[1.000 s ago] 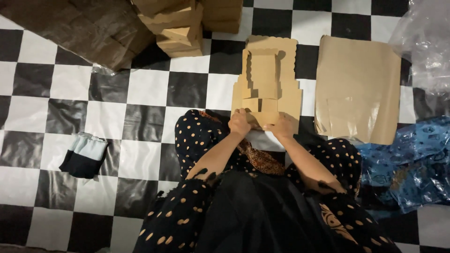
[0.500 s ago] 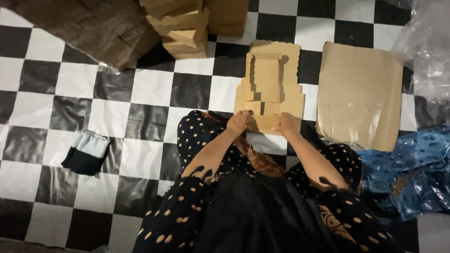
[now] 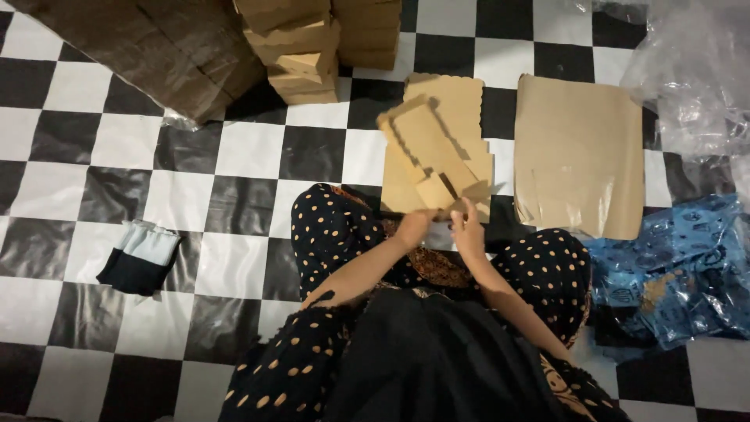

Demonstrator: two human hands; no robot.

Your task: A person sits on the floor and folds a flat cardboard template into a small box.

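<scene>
Head camera looked down at our lap as we sat on the black and white checkered floor (image 3: 234, 148). Our left hand (image 3: 412, 227) and right hand (image 3: 467, 228) both pinched the bottom edge of a flat brown cardboard cutout (image 3: 428, 152), which was lifted up and tilted over a stack of the same flat pieces (image 3: 461, 98). A brown paper sheet (image 3: 580, 152) lay just beside it. Folded cardboard boxes (image 3: 301, 51) were piled farther off (near a big brown bundle (image 3: 148, 47)). Blue plastic bags (image 3: 672, 270) sat by our right knee.
</scene>
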